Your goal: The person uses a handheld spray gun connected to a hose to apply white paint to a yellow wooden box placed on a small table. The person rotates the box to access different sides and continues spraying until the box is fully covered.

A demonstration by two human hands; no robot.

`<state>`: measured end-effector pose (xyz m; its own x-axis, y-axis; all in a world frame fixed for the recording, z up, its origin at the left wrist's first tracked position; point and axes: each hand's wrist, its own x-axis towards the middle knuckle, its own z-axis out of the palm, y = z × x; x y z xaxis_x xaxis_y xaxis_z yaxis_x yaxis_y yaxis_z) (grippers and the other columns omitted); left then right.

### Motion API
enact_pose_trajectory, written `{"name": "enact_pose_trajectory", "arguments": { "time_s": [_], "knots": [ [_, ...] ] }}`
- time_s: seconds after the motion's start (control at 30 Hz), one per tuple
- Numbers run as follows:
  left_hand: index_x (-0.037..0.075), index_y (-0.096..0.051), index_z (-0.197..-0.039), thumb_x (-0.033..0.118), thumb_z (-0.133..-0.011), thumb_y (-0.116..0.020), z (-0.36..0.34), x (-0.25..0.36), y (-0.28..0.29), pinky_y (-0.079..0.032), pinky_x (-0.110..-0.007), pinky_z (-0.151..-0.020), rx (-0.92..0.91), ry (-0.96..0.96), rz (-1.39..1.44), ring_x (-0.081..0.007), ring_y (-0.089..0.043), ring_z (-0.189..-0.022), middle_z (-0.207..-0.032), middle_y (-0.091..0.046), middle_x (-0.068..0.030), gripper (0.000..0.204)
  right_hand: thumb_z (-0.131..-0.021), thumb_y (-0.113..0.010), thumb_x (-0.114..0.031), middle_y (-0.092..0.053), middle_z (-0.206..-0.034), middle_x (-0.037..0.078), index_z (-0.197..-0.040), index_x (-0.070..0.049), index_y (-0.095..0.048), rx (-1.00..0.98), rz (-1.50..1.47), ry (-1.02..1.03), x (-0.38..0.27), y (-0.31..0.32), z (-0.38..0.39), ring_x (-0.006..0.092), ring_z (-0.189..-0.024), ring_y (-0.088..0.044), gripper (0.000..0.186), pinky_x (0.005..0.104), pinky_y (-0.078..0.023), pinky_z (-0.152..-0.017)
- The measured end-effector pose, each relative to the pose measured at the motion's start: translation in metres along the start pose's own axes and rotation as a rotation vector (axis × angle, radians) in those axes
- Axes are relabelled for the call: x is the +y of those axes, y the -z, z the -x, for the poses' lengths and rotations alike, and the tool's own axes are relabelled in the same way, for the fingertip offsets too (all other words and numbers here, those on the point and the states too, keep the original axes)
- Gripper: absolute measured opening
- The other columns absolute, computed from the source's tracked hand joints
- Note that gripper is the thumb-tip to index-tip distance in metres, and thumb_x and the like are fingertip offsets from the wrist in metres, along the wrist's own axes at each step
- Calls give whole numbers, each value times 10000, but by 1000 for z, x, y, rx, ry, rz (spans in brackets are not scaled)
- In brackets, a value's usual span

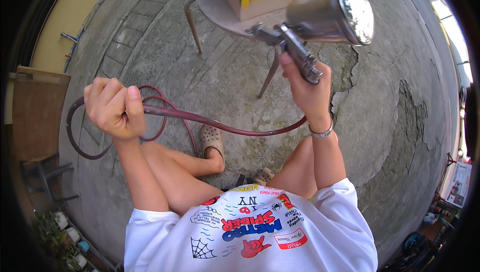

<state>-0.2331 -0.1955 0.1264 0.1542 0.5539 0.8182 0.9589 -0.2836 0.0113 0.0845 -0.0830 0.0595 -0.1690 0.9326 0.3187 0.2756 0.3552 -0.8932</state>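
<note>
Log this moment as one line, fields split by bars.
left hand: closed around red hose | right hand: gripping spray gun with metal cup | nearby: table with yellow-edged box on top

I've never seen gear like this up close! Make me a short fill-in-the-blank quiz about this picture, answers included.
1. The right hand holds a metal spray ____.
2. The left hand grips a long, dark red ____.
3. The printed T-shirt has a ____ background.
4. A silvery wristband is worn on the ____ wrist.

Missing words: gun; hose; white; right.
</note>
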Motion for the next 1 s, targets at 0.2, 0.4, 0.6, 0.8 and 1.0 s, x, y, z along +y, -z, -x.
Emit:
{"name": "enact_pose_trajectory", "arguments": {
  "time_s": [0.2, 0.4, 0.6, 0.8, 1.0],
  "knots": [
    [91, -458, -540, 172, -750, -642, -2, 10, -2, -324, -372, -599, -69, -4, 25, -231, -477, -587, -574, -436, -32, 291, -963, -778, -348, -666, -629, 7, -877, 13, -763, 273, 163, -36, 36, 44, -38, 64, -566, -580, 371, 246, -433, -538],
    [101, -482, -542, 184, -716, -666, -5, 25, -10, -336, -360, -550, -83, -39, 44, -225, -507, -594, -574, -449, -17, 267, -966, -748, -427, -681, -620, 36, -846, 5, -765, 449, 318, -44, 70, 87, -83, 81, -570, -623, 449, 271, -470, -569],
    [104, -493, -546, 183, -711, -669, -7, 34, -13, -335, -361, -543, -83, -24, 51, -224, -506, -589, -575, -452, -14, 254, -978, -731, -425, -681, -621, 30, -854, 3, -770, 626, 275, -71, 66, 102, -96, 104, -513, -621, 447, 300, -457, -508],
    [88, -485, -541, 175, -731, -652, -7, 19, -7, -323, -369, -568, -28, -12, 40, -234, -493, -589, -571, -442, -34, 268, -977, -747, -405, -672, -632, 9, -867, -11, -766, 423, 211, -95, 48, 80, -61, 48, -554, -566, 410, 242, -407, -515],
    [76, -471, -544, 150, -741, -646, -4, 13, -4, -325, -368, -621, 0, 5, 10, -231, -487, -593, -575, -439, -39, 274, -969, -777, -286, -668, -651, -2, -927, -16, -769, 203, 31, -50, 28, 33, -24, 42, -567, -554, 273, 235, -403, -525]
  ]
}}
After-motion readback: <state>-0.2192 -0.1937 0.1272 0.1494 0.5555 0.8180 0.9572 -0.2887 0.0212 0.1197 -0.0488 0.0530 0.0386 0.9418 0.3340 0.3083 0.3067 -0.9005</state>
